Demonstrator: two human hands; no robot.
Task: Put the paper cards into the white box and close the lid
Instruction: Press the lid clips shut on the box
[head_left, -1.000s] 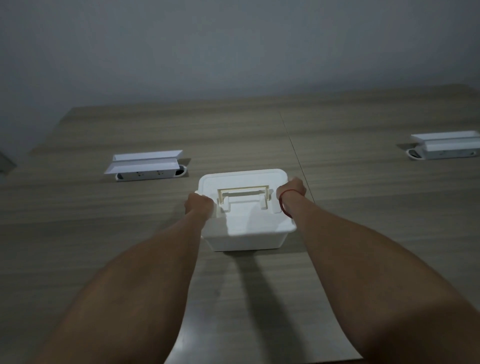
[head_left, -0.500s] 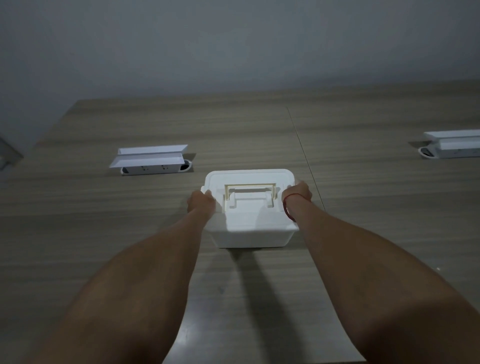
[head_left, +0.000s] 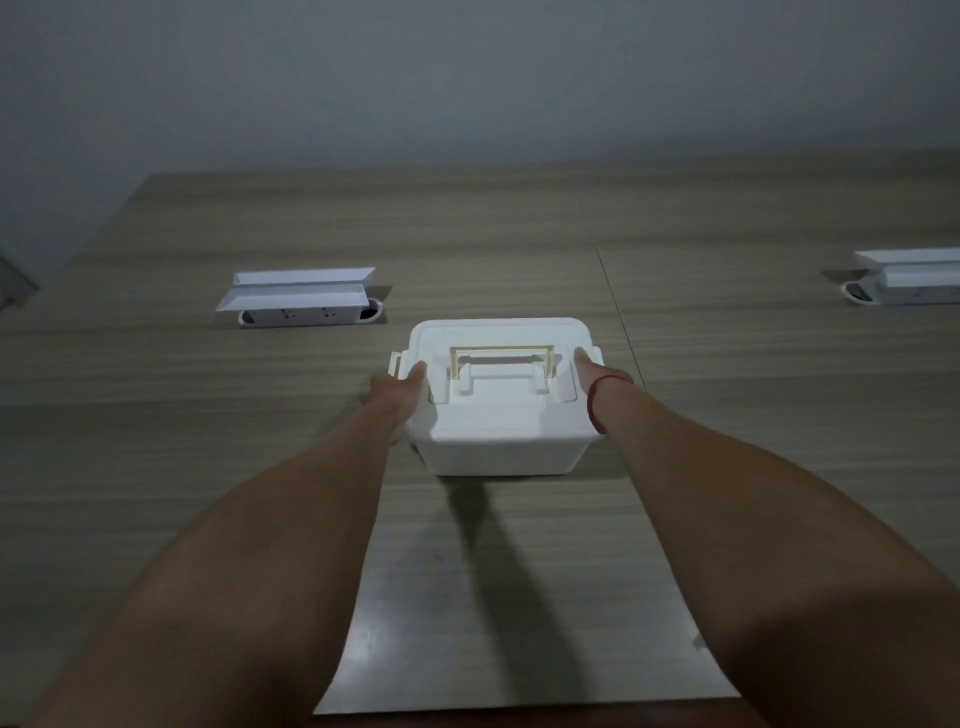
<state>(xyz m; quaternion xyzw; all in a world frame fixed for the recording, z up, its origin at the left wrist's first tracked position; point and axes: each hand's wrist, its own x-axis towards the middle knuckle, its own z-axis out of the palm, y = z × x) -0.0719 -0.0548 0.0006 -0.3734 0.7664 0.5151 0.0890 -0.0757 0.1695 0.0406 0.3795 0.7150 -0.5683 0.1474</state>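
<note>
The white box (head_left: 498, 447) stands on the wooden table (head_left: 727, 441) straight ahead of me, its lid (head_left: 501, 410) down flat with a cream handle folded on top. My left hand (head_left: 397, 389) grips the box's left side, thumb resting on the lid's edge beside a side latch that sticks outward. My right hand (head_left: 597, 376), with a red band on its wrist, holds the right side, thumb on the lid. No paper cards are visible; the box's inside is hidden.
A white pop-up socket unit (head_left: 301, 301) with its flap raised sits at the back left of the table. Another such unit (head_left: 909, 283) is at the far right edge. A grey wall stands behind the table.
Both hands stay on the box's sides. Their thumbs have stretched up onto the lid, and the left side latch now sticks outward. The view has shifted slightly.
</note>
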